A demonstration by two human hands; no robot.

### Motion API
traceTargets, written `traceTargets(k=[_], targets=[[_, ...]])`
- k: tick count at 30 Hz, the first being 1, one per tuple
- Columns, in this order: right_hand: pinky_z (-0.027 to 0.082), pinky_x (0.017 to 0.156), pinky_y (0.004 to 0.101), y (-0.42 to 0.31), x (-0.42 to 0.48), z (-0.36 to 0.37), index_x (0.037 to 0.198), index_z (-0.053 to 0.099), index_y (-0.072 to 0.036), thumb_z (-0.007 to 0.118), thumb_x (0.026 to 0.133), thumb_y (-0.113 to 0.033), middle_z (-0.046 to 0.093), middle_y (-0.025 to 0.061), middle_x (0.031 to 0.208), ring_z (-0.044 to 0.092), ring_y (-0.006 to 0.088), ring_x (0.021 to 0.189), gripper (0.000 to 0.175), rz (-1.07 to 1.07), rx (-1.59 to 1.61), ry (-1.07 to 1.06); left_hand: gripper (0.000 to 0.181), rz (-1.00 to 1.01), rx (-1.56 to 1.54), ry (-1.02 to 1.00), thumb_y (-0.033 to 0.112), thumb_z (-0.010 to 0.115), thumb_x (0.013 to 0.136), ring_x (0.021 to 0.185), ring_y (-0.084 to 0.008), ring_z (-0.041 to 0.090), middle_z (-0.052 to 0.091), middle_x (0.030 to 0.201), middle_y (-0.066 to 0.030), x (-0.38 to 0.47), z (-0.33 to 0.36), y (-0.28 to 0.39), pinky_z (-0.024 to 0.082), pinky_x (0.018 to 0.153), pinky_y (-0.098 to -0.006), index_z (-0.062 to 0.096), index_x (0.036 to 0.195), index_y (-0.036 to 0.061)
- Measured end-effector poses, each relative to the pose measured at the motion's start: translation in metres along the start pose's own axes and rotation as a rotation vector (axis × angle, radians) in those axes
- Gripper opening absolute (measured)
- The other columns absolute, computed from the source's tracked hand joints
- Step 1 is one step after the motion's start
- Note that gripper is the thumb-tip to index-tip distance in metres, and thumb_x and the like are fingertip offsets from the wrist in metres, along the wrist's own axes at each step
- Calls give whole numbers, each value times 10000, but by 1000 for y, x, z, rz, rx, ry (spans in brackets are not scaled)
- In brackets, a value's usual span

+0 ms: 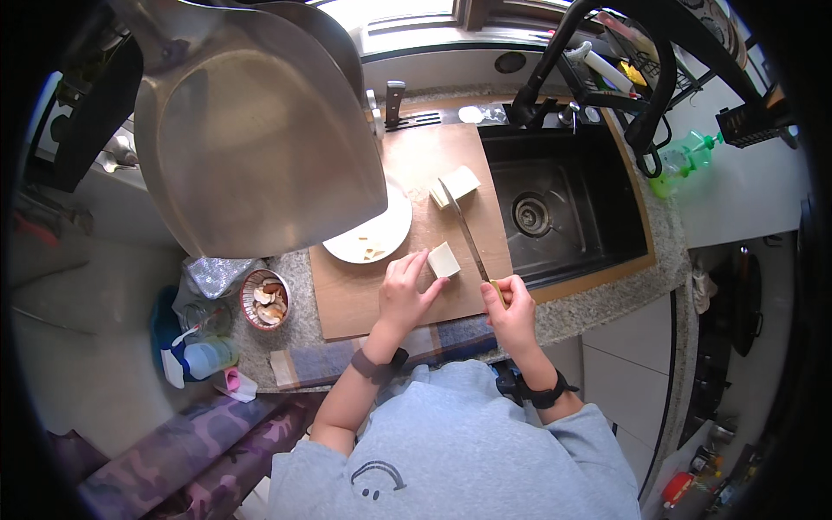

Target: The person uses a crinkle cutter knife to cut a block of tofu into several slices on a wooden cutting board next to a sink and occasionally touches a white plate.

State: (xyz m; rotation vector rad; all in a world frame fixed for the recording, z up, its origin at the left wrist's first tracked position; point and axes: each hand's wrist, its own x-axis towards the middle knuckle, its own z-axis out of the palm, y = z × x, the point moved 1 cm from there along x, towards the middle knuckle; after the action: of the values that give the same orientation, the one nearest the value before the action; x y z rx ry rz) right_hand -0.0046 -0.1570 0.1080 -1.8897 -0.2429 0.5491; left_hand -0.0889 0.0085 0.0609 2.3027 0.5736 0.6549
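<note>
My left hand rests at a small white block of food on the wooden cutting board, fingertips at its left edge and thumb at its lower side. My right hand is closed on the handle of a kitchen knife. The blade points away from me, between the small block and the board's right edge, its tip by a larger pale block farther back. Thin pale pieces lie on a white plate at the left, partly hidden by a hanging metal pan.
The large metal pan hangs at upper left. A black sink with a black faucet adjoins the board's right side. A patterned bowl of brown-and-white pieces and a spray bottle stand left. A checked cloth lies along the front.
</note>
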Motion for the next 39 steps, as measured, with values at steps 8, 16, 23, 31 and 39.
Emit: traceTargets(k=[8, 16, 23, 31, 39], targets=[[453, 547, 254, 6, -14, 11, 856, 536, 4, 678, 860, -260, 638, 78, 695, 583, 92, 620, 300, 25, -4, -40, 556, -8, 107, -68, 290, 767, 701, 971, -291, 556, 616, 1082, -110, -6, 17, -9, 483, 828, -373, 596, 1171, 47], [463, 538, 274, 12, -17, 13, 832, 536, 0, 688, 847, -254, 636, 90, 659, 596, 116, 587, 297, 34, -9, -27, 536, -8, 93, -63, 261, 762, 706, 958, -294, 570, 622, 1071, -108, -7, 20, -10, 486, 824, -376, 595, 1164, 42], [475, 545, 295, 15, -15, 16, 826, 538, 3, 694, 841, -265, 634, 108, 658, 610, 146, 589, 310, 30, -88, -37, 496, -14, 96, -61, 239, 753, 713, 949, -289, 577, 629, 1065, -107, -8, 20, -12, 492, 812, -369, 605, 1142, 38], [478, 550, 307, 19, -13, 16, 818, 538, 3, 700, 835, -280, 633, 112, 658, 613, 163, 591, 326, 31, -37, -29, 479, -21, 69, -58, 229, 748, 718, 939, -288, 580, 629, 1053, -107, -7, 19, -9, 493, 808, -369, 609, 1131, 32], [475, 549, 304, 23, -7, 14, 803, 542, 1, 693, 839, -295, 632, 107, 643, 609, 154, 582, 335, 41, -71, -40, 482, -22, 65, -60, 223, 748, 715, 933, -290, 580, 628, 1046, -108, -6, 20, -8, 493, 803, -369, 604, 1138, 43]])
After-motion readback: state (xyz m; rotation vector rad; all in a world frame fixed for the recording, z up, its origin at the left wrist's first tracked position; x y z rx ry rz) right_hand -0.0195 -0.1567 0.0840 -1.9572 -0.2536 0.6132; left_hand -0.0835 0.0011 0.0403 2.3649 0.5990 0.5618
